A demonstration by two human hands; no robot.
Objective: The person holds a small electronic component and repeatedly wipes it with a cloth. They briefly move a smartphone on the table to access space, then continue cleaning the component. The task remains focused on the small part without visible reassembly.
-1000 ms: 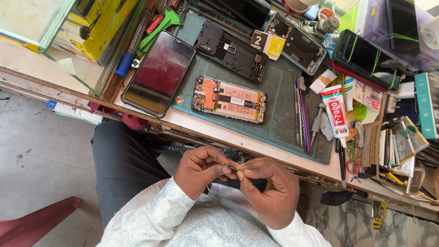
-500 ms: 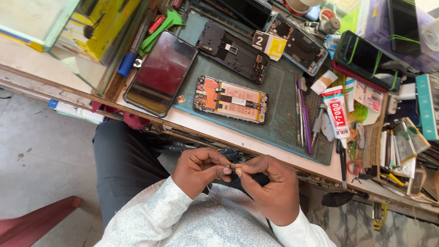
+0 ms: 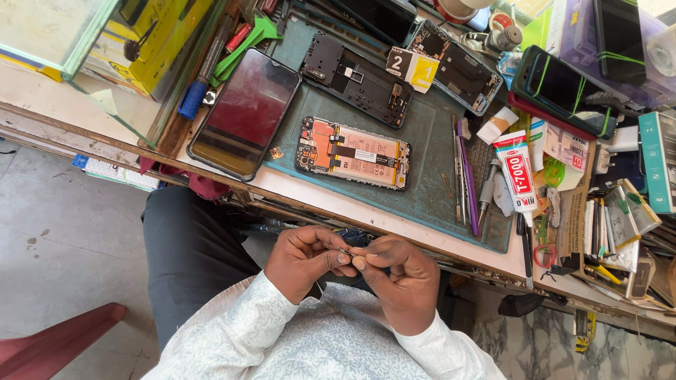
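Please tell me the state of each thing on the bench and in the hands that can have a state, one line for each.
opened phone: back cover off, insides exposed, lying flat on the green mat.
detached screen: dark, lying flat beside the mat.
black inner frame: separated, flat on the mat.
glue tube: capped, lying down.
left hand: fingertips pinched on a tiny part.
right hand: fingertips pinched on the same part.
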